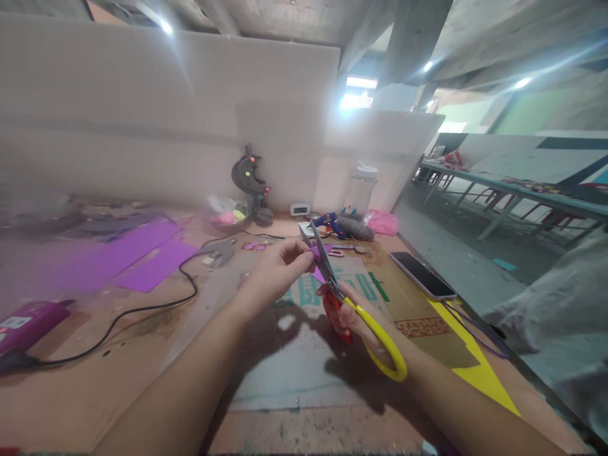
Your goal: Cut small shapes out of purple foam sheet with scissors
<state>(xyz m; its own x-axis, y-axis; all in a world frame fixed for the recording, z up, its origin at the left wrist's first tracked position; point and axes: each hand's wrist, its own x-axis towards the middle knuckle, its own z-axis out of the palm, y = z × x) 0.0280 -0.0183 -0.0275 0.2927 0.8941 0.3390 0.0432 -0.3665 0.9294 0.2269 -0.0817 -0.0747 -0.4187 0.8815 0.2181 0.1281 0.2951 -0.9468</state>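
My left hand (284,266) pinches a small purple piece (317,252), probably paper or foam sheet, between thumb and fingers. In my right hand (354,320) is a pair of scissors (327,266) with one yellow and one red handle. Its blades stand apart, pointing up and away, right at the purple piece. A further bit of purple (318,275) shows just below the blades. Both hands are above a translucent sheet (266,386) over cardboard with green printing. Part of the purple piece is hidden by my fingers and the blades.
Purple sheets (147,253) and a black cable (190,297) lie left. Behind are a crescent-shaped ornament (247,174), a small clock (299,209), a blue glue gun (327,221), grey yarn (355,228) and a clear jar (361,193). A phone (422,275) rests near the right table edge.
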